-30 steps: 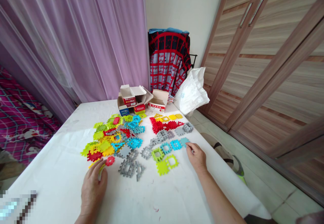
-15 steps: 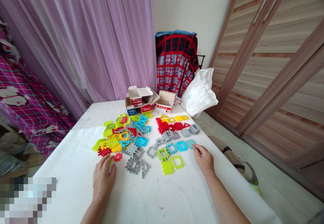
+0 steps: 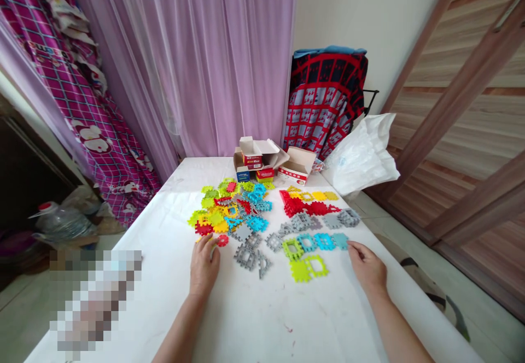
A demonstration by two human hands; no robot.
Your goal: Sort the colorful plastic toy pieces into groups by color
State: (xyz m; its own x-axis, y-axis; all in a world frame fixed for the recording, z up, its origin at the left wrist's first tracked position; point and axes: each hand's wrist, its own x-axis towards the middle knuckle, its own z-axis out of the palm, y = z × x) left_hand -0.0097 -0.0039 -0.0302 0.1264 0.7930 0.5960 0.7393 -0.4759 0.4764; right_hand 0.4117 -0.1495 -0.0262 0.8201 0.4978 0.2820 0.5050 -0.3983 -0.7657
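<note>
My left hand (image 3: 204,264) rests palm down at the near edge of a mixed pile of interlocking plastic building pieces (image 3: 215,216), its fingers stretched out. A yellow piece (image 3: 204,238) shows partly beneath its fingertips, with a red round piece (image 3: 222,240) just to the right. My right hand (image 3: 369,270) has its fingers curled in a pinch on the right edge of a pale blue square piece (image 3: 340,241). That piece ends a row with a bright blue piece (image 3: 324,241), another blue frame and a green frame (image 3: 292,249). Two joined lime pieces (image 3: 301,270) lie in front.
Red pieces (image 3: 307,206), yellow pieces (image 3: 319,195) and grey pieces (image 3: 301,221) lie in rows farther back. Opened cardboard boxes (image 3: 264,158) stand at the table's far edge. A white plastic bag (image 3: 361,155) is at the far right corner. The white-covered table (image 3: 254,319) extends toward me.
The camera view has swung left, so everything sits farther right in the picture. Both hands keep nearly the same places beside the pieces.
</note>
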